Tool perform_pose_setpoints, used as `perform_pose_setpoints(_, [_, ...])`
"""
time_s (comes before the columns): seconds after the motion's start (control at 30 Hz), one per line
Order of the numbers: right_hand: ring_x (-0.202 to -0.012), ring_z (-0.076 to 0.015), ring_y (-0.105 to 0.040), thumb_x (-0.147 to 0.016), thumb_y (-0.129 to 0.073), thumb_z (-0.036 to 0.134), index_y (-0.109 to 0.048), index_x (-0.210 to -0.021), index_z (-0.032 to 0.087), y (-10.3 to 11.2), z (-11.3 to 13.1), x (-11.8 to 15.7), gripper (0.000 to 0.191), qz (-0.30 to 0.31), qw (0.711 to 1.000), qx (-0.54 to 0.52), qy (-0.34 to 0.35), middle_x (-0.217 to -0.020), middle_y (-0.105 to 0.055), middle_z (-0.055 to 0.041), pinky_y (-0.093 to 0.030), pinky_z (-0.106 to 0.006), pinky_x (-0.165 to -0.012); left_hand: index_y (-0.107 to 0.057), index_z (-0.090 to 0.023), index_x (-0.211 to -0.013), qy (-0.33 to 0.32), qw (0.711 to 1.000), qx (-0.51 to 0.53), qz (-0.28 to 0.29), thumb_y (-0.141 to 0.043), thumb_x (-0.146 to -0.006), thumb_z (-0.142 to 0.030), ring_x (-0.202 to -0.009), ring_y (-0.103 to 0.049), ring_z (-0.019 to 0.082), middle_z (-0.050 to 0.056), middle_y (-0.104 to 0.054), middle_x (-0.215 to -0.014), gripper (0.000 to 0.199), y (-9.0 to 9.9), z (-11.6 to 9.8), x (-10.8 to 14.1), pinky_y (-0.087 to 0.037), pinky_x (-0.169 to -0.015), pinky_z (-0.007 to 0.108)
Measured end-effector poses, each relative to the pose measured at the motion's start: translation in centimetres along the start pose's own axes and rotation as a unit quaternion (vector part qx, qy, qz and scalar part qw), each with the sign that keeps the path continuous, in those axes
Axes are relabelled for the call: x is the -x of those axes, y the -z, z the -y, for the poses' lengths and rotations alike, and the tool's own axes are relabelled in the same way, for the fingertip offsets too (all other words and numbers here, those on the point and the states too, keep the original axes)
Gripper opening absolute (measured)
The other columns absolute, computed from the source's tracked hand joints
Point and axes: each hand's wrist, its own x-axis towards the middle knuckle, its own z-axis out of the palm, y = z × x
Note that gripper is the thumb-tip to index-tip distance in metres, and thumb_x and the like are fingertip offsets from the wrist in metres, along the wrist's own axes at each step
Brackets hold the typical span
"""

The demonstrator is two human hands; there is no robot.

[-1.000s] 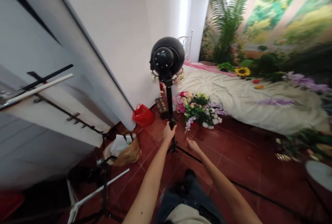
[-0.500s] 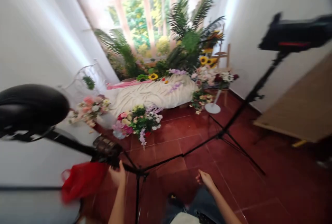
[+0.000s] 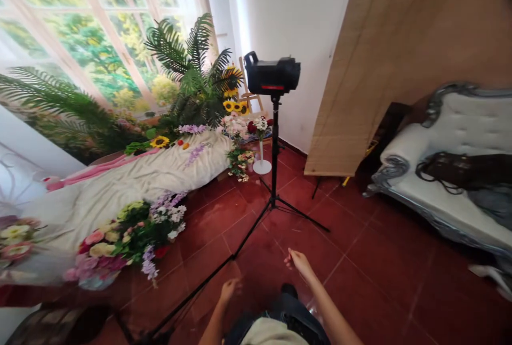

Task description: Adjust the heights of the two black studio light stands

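Note:
My left hand (image 3: 230,290) hangs low in front of me, smeared by motion, over the red tiles; its fingers are too blurred to read. My right hand (image 3: 299,261) is held out to the right of it with its fingers curled in, and nothing shows in them. Neither hand touches anything. Beyond them stands a black studio light (image 3: 272,75) on a tripod stand (image 3: 274,166). A leg of another stand (image 3: 188,298) crosses the floor left of my left hand.
Left lies a low platform draped in cream cloth (image 3: 168,169), with flower bunches (image 3: 120,238) before it and palm leaves (image 3: 196,73) behind. A white flower stand (image 3: 262,166), a tan hanging panel (image 3: 340,94) and a silver-trimmed sofa (image 3: 412,158) with a dark bag (image 3: 468,169) stand farther right.
My view has swung right, bringing the sofa into sight. My left hand has come away from the near stand by the red bag and now hangs closer to my right hand.

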Motion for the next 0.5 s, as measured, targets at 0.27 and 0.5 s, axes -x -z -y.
perform_pose_setpoints(0.27, [-0.048,-0.0101,-0.057,-0.072,-0.054,0.057,-0.047,-0.056,0.018,6.8,7.7,-2.7,0.043,0.013,0.999,0.003,0.034,-0.059,-0.064,-0.0019,-0.043,-0.021,-0.051,-0.062,-0.013,-0.082,-0.182,0.966,0.076,0.168,-0.064,-0.066,-0.048,-0.064,-0.066,0.015,0.009,-0.069,-0.078,0.038,-11.2,-19.0,-2.6,-0.051,-0.059,0.026])
perform_pose_setpoints(0.5, [-0.051,-0.0105,-0.059,-0.075,-0.054,0.059,-0.048,-0.060,0.018,7.7,12.4,-6.5,0.044,0.027,0.998,-0.034,0.043,-0.063,-0.066,-0.0029,-0.047,-0.021,-0.053,-0.062,-0.013,-0.088,-0.325,0.926,0.095,0.166,-0.057,-0.076,-0.045,-0.068,-0.065,0.014,0.010,-0.070,-0.084,0.035,-12.6,-36.1,-4.8,-0.053,-0.069,0.030])
